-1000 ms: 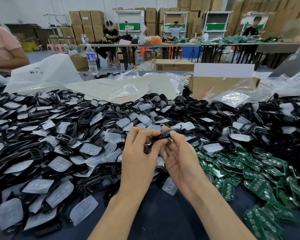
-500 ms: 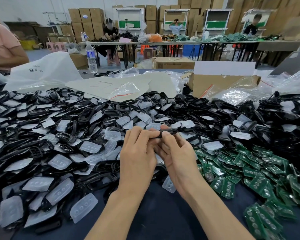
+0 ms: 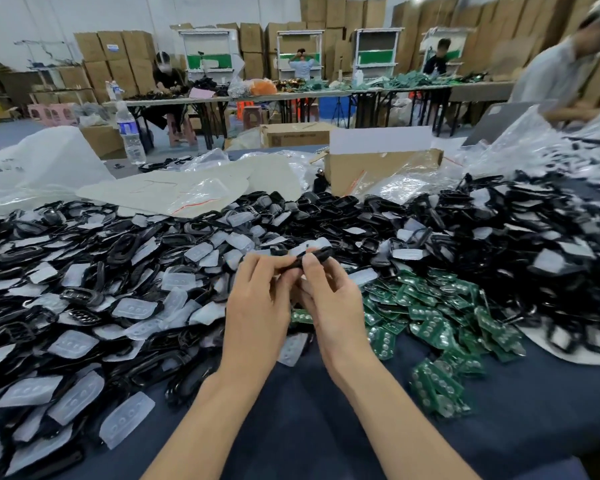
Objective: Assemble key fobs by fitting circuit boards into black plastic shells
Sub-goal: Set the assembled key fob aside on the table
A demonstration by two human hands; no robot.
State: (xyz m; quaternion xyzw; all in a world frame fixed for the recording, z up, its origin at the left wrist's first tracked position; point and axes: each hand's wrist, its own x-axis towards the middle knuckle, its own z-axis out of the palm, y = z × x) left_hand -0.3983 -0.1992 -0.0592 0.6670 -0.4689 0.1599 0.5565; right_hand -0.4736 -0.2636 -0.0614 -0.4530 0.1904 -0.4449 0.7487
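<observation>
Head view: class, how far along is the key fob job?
Done: no finished fobs can be picked out. In hand: the left hand and right hand both pinch one black shell. Left: heaps of loose shells and a pile of green circuit boards lie on the table.

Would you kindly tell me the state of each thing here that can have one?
black shell: held up between both hands
left hand: grips the shell
right hand: pinches the same shell
circuit boards: loose heap on the table
water bottle: upright
cardboard box: open, flap raised
</observation>
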